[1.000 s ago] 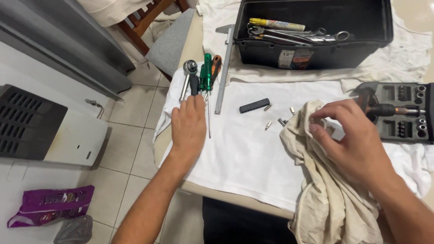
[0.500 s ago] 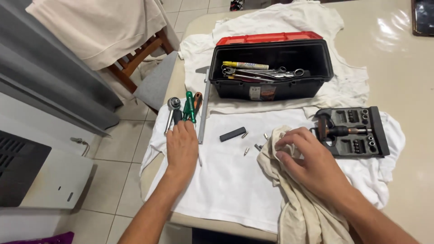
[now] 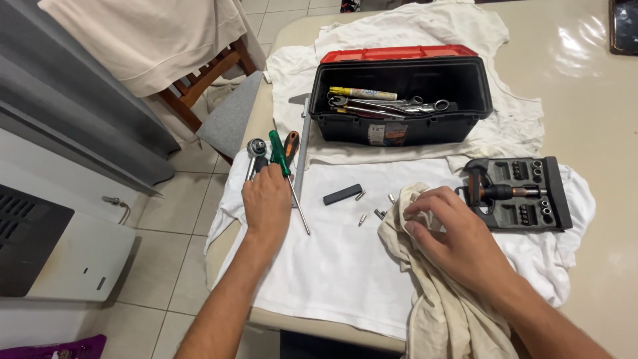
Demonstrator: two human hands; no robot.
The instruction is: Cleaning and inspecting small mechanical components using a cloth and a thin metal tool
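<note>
Seen from above: beige worktop (image 3: 598, 113) spread with white cloths (image 3: 332, 266). Left hand (image 3: 267, 203) palm down at the cloth's left edge, fingers curled over the handle of a ratchet (image 3: 255, 149) with a round chrome head; how firm the grip is cannot be told. Just right of it, a green screwdriver (image 3: 279, 151), its long shaft running down past the thumb, and an orange-and-black screwdriver (image 3: 291, 142), then a long metal ruler (image 3: 303, 149) lying upright in the view. Right hand (image 3: 458, 229) half closed, fingertips pinching a fold of a crumpled cream rag (image 3: 438, 312) that trails off the near edge. Between the hands, loose on the cloth: a short black bar (image 3: 343, 194) and several small silver bits (image 3: 362, 218), apart from both hands. Farther back, an open black toolbox (image 3: 399, 100) with a red lid edge, holding wrenches and a yellow-and-white marker, a small pale rectangular label on its front wall. At right, an open grey bit case (image 3: 522, 193) with a driver handle across it and rows of sockets. Off the worktop at left, a wooden chair (image 3: 206, 86) with a grey seat, on a tiled floor.
</note>
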